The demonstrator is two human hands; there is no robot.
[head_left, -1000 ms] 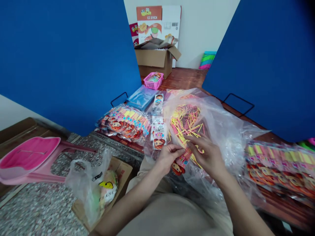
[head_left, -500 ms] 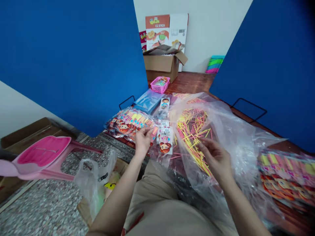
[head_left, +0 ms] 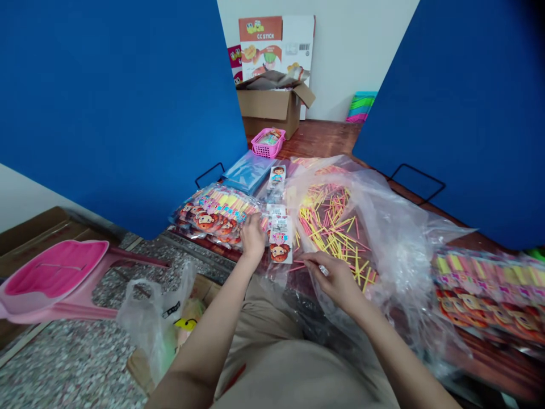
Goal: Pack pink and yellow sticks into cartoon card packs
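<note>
My left hand (head_left: 253,237) has its fingers curled together between the stacked packets of pink and yellow sticks (head_left: 217,213) and a pile of printed cards (head_left: 280,238). What it pinches, if anything, is hidden. To the right of the cards, my right hand (head_left: 336,278) is closed, thumb and fingertips together by a few pink sticks. A small shiny spot shows at its fingers; I cannot make out what it is. Loose pink and yellow sticks (head_left: 323,227) spill across a large clear plastic bag (head_left: 378,210). Another card stack (head_left: 277,177) lies farther back.
Blue panels (head_left: 128,113) flank the wooden surface (head_left: 323,139). Behind stand a pink basket (head_left: 268,143) and an open carton (head_left: 268,108). More filled packets (head_left: 489,295) lie at right. A pink chair (head_left: 55,272) and a plastic carrier bag (head_left: 145,318) are at left.
My right hand has moved left and toward me, from the stick pile to near the cards. Several sticks now lie spread where it was. My left hand stays by the packets; the view has shifted slightly.
</note>
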